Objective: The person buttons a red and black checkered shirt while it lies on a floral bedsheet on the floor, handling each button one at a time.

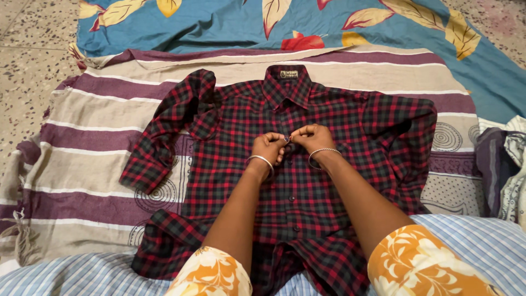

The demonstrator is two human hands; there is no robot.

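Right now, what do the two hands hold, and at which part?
Both hands, left hand and right hand, pinch the plaid shirt at its front button strip, mid-chest.

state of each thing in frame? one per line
plaid shirt: laid flat, front up, lower buttons fastened, sleeves folded in
left hand: pinching the placket at a chest button
right hand: pinching the placket, touching the left hand
striped cloth: spread under the shirt
leaf-print blue sheet: spread on the floor beyond
clothes pile: crumpled, right edge

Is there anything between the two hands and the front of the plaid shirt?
Nothing visible. The left hand and right hand already pinch the placket of the red plaid shirt, at a button.
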